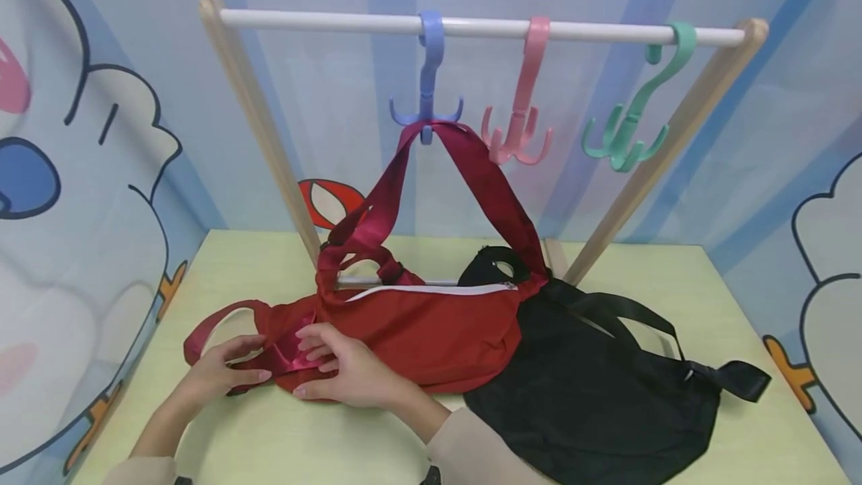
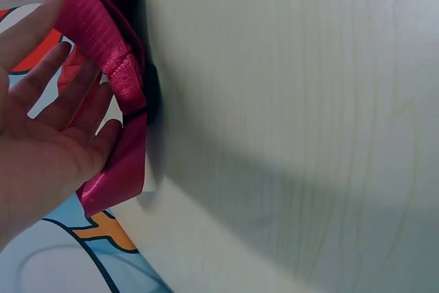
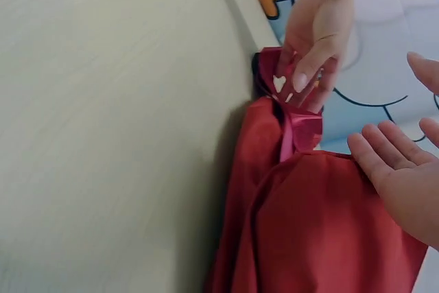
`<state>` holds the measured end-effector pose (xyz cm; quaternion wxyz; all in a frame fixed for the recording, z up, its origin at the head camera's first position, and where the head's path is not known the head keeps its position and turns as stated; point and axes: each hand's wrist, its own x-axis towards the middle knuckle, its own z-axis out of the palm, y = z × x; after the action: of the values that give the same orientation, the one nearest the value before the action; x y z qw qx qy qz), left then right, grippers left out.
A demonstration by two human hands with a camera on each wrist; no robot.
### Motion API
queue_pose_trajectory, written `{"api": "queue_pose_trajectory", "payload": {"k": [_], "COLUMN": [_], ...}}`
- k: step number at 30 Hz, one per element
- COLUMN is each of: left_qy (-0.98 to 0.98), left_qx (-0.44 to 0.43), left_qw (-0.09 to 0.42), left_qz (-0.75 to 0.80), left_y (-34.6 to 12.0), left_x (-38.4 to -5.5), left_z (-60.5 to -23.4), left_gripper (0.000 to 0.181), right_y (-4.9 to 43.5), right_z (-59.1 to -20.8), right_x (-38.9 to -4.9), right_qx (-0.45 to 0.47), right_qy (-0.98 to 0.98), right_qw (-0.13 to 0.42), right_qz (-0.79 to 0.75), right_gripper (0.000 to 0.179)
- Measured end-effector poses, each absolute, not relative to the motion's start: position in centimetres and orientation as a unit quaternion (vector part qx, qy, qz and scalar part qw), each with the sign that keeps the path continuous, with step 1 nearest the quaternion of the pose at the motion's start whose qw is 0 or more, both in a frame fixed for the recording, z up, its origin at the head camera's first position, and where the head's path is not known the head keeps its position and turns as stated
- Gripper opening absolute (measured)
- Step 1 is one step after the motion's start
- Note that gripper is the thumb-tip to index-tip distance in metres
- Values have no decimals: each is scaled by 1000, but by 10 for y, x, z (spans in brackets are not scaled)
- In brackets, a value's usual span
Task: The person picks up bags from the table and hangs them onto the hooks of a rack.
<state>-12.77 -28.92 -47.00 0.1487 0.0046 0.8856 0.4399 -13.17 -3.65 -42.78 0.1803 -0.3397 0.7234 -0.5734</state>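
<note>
A red bag (image 1: 431, 331) with a white zipper (image 1: 438, 290) lies on the table, its wide red strap (image 1: 494, 185) looped up over the blue hook (image 1: 429, 66). At its left end, a looped crimson strap (image 2: 103, 25) lies beside my left hand (image 1: 218, 373). That hand's fingers are loosely bent at the strap, thumb apart from them; a firm grip does not show. My right hand (image 1: 353, 373) is over the bag's left part with fingers spread and gently curved, holding nothing. In the right wrist view its fingertips are close to the red fabric; contact is unclear.
A black bag (image 1: 592, 388) lies at the right, partly under the red one. Pink (image 1: 525, 96) and green (image 1: 636, 103) hooks hang from the white rail (image 1: 323, 20) between wooden posts (image 1: 259, 126). The pale table (image 1: 323, 440) meets a cartoon-printed backdrop (image 1: 323, 96).
</note>
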Motion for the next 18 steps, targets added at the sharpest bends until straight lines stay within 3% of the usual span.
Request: {"api": "queue_pose_trajectory", "payload": {"k": [18], "left_qy": [894], "left_qx": [34], "left_qw": [134], "left_qz": [426], "left_y": [-277], "left_x": [-124], "left_z": [-472], "left_gripper": [39], "right_y": [-52], "right_z": [-450], "right_x": [-151], "right_qx": [-314], "right_qy": [835], "right_qw": [166], "right_qz": [-422], "right_gripper": [63]}}
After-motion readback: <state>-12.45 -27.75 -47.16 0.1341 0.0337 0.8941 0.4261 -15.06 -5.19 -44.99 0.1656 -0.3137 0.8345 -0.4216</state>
